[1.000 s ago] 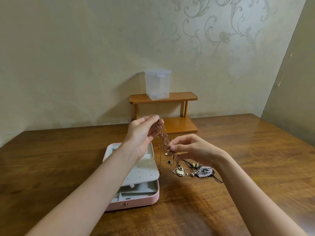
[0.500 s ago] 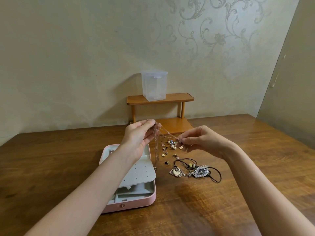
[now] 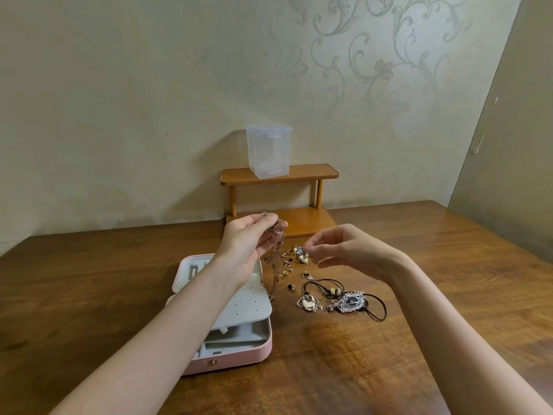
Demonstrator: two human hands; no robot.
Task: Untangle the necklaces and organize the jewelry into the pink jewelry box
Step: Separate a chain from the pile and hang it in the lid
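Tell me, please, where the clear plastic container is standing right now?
In the head view, the clear plastic container stands on the top tier of the wooden shelf, left of its middle, against the wall.

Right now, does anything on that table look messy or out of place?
Yes. Small earrings lie scattered loose on the wooden table, and a black cord necklace sits tangled with silver pendants, all outside the open pink jewelry box.

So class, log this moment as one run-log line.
left hand: pinches tangled chain in air | right hand: fingers loosely curled, grip unclear | pink jewelry box: open | cord necklaces: on table
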